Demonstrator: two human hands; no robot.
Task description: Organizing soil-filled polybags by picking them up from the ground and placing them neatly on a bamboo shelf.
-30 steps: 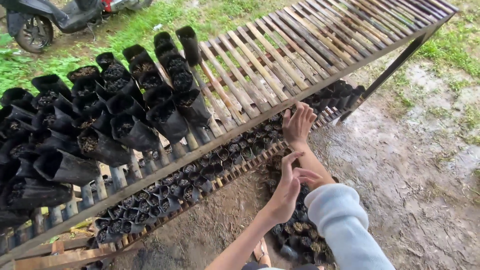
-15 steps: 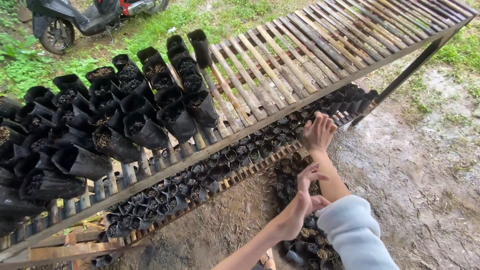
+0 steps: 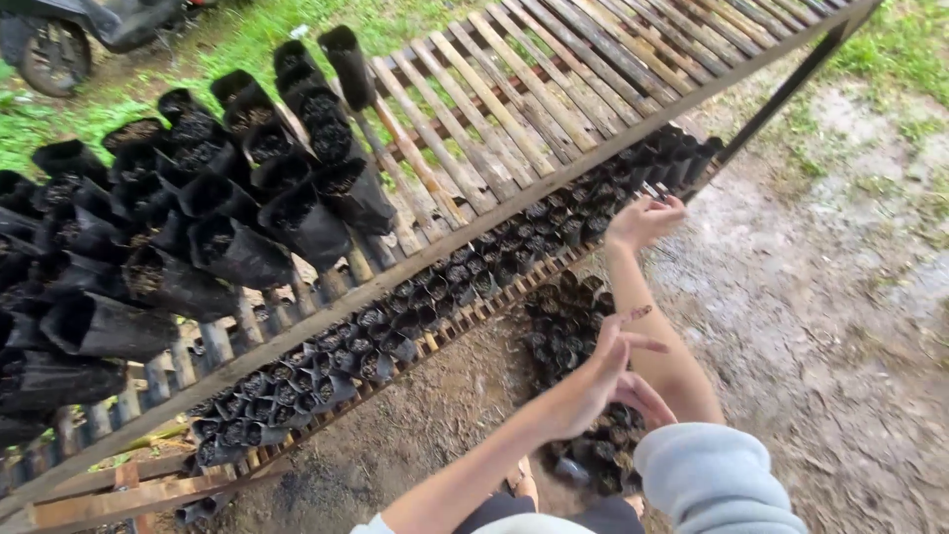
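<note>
So the muddy ground [image 3: 830, 297] right of the slatted rack [image 3: 554, 109] is open. Right hand [image 3: 645, 220] reaches toward the lower-shelf bags [image 3: 554, 222], fingers spread; left hand [image 3: 593, 381] half-open, holding nothing.

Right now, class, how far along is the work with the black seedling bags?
Done: many filled black seedling bags stand on the slatted wooden rack, and smaller ones fill its lower shelf. In hand: the right hand reaches toward that lower row, while the left hand hovers over a cluster of bags on the ground. Left: much of the rack top is bare.
</note>
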